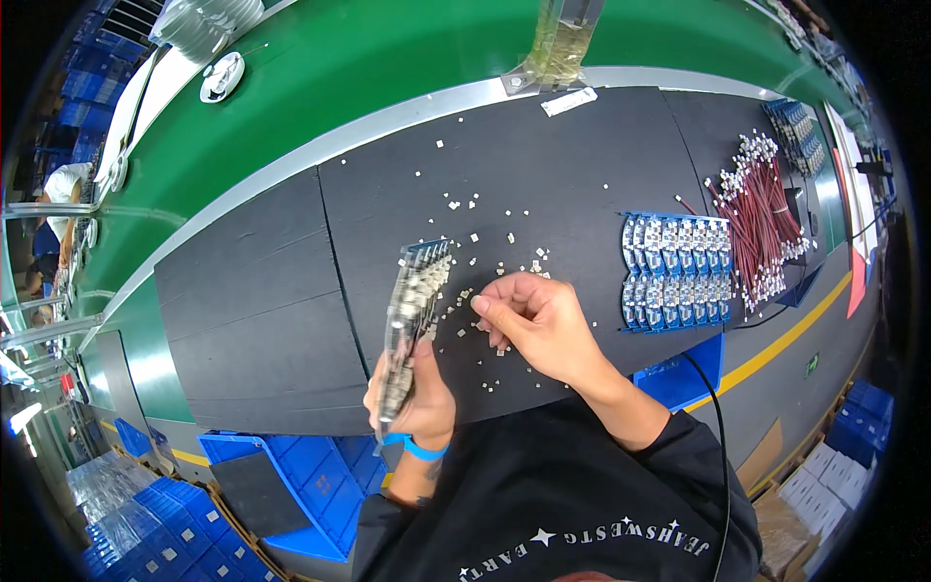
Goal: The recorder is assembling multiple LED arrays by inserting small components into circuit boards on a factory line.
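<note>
My left hand [417, 398] grips a circuit board panel [415, 296] by its near end and holds it up on edge above the black mat. Rows of small pale connectors stud the panel's right face, and its lower part is smeared by motion. Just right of the panel, my right hand [538, 325] is closed in a pinch, thumb against curled fingers. Whatever may be between the fingertips is too small to make out. Small white connectors [474, 238] lie scattered on the mat around and beyond the right hand.
Blue-edged circuit board panels [676, 273] lie to the right, beside bundled dark red cables [761, 228] with white plugs. The black mat [252, 310] covers the bench. Blue crates [301, 485] stand below its front edge. A clear post [561, 44] rises at the back.
</note>
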Tool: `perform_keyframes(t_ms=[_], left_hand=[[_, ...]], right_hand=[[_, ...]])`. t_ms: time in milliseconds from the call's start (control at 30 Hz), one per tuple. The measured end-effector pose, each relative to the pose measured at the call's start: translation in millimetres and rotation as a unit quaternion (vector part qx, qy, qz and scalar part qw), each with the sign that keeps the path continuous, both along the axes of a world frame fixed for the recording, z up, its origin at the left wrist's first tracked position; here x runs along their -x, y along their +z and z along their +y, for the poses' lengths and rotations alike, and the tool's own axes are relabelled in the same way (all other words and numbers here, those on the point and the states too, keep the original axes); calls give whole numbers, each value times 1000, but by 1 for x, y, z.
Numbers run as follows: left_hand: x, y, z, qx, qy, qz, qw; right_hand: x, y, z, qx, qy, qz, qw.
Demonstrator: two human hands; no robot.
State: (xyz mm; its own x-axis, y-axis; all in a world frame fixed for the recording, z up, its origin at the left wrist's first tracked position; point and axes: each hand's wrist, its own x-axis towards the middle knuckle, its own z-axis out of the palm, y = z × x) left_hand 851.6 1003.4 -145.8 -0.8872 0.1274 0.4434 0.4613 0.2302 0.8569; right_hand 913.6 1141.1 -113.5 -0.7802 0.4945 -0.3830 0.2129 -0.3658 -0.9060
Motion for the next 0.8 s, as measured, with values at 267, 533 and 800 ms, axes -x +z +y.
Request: perform_keyframes(t_ms=[267,533,800], left_hand=[[0,0,3,-28,-108,25,994],[7,10,4,40,-101,81,991],[9,11,9,24,-148,83,985]], right_hand=[[10,3,0,94,-13,98,991],[2,9,-7,33,-38,107,993],[-4,14,-1,59,-36,103,992]])
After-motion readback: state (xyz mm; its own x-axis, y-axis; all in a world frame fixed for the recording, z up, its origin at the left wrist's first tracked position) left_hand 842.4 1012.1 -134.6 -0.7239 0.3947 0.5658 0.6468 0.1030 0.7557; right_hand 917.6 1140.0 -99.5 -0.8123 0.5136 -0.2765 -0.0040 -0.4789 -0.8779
